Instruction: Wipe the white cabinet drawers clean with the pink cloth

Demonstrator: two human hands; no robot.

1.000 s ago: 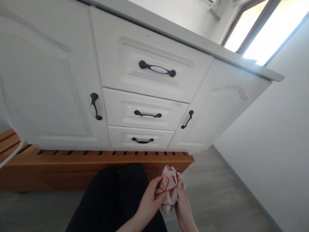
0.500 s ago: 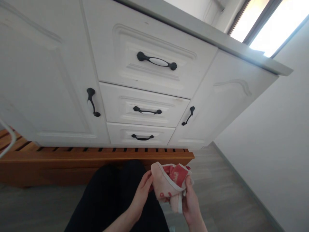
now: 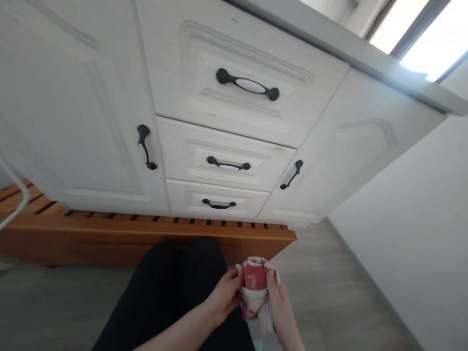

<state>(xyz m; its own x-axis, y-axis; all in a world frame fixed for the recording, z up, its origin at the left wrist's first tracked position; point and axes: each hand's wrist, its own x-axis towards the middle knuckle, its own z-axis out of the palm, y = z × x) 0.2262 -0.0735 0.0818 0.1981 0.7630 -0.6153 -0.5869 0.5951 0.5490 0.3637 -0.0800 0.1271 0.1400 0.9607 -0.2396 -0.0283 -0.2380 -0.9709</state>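
A small pink and red cloth item with white edging [image 3: 254, 280] is held over the floor, just right of my knees. It looks folded or rolled into a compact bundle, with a red panel facing up and a pale pink flap below. My left hand [image 3: 226, 295] grips its left side, fingers curled at the edge. On the other side, my right hand [image 3: 280, 302] wraps round it, the thumb lying along the top edge. A strip with white edging hangs down beside my right palm. The item's exact kind cannot be made out.
Ahead stands a white cabinet [image 3: 109, 97] with drawers and doors bearing black handles. A slatted wooden bench or bed frame [image 3: 109, 234] runs along its foot. My dark-clothed legs [image 3: 175, 302] are below. A white cable [image 3: 22, 200] hangs at left; a wall [image 3: 409, 195] rises at right.
The cloth has become narrower and more compact, its pink flap now lower and the red panel facing up. Both hands have moved closer together. The camera view has shifted slightly.
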